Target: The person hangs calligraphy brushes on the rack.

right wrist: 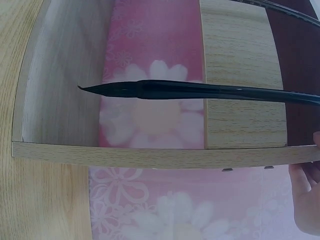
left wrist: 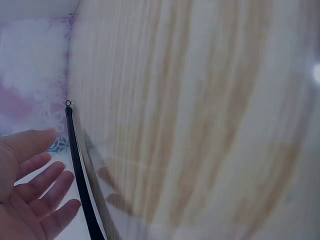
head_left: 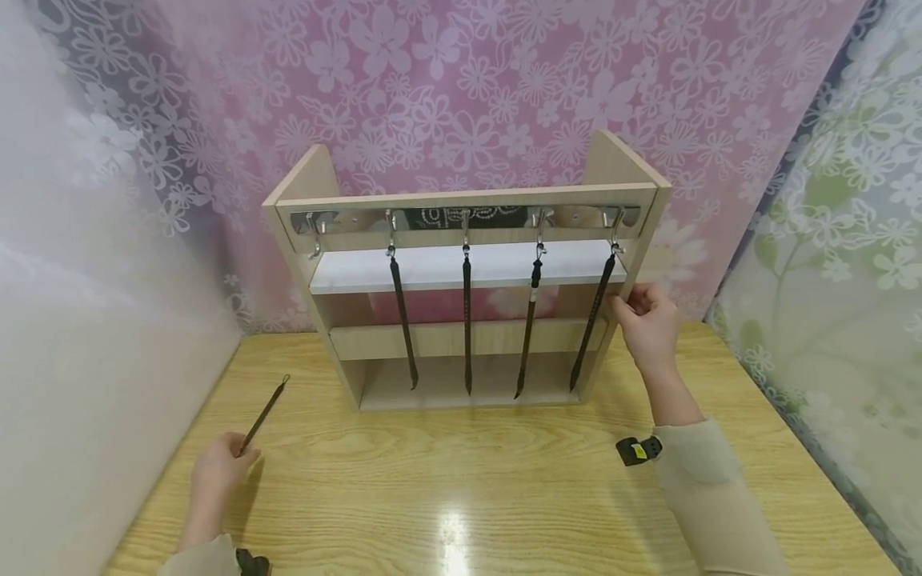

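At the left, a dark writing brush (head_left: 266,414) lies on the table with its hanging loop pointing away. My left hand (head_left: 216,474) is at its near end. In the left wrist view, the fingers (left wrist: 55,187) are spread and loosely bent, their tips right beside the brush's dark shaft (left wrist: 80,167). My right hand (head_left: 654,330) grips the right side panel of a pale wooden rack (head_left: 468,196), thumb on the front edge. Several writing brushes (head_left: 467,320) hang tip down from the rack's metal hooks; the leftmost hook (head_left: 315,240) is bare.
The rack stands at the back of the wood-grain table (head_left: 403,488), with a white shelf (head_left: 432,268) behind the brushes. Pink flowered cloth (head_left: 468,96) rises behind it. A pale wall (head_left: 108,264) borders the left side, and a flowered panel (head_left: 843,264) the right.
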### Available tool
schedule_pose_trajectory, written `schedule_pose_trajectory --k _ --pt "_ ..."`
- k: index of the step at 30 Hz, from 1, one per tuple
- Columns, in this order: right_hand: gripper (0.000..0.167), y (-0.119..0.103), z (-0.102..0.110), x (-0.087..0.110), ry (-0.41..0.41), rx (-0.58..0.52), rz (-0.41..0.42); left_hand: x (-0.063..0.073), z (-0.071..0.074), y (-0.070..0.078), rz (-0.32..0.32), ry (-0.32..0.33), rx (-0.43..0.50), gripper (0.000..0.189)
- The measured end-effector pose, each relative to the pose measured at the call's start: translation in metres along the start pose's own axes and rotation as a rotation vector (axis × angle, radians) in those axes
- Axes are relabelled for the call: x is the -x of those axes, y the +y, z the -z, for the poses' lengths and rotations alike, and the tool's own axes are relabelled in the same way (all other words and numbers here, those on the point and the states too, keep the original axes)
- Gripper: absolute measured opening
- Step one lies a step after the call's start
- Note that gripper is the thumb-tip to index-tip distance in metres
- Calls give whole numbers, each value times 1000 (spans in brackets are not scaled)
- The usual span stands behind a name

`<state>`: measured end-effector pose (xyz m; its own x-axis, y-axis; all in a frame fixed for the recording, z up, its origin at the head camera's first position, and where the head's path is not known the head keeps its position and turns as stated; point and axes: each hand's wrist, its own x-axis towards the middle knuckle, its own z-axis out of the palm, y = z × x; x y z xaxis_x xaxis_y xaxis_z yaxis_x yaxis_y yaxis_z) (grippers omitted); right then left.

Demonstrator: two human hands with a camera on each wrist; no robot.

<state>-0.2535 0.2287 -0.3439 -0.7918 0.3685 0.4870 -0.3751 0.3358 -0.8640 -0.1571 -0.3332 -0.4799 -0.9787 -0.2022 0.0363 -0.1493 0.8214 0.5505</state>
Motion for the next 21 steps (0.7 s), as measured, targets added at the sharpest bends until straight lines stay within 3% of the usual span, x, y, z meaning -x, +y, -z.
schedule_pose_trajectory --k 5,16,21 --pt "17 4 0 -1 8 -2 -6 -1 -1 -6 27 -63 5 42" --pt "14 7 0 -1 18 34 8 -5 -2 -17 96 -17 -16 43" --pt "18 -15 -1 6 7 26 13 -5 0 -20 116 -21 -23 44"
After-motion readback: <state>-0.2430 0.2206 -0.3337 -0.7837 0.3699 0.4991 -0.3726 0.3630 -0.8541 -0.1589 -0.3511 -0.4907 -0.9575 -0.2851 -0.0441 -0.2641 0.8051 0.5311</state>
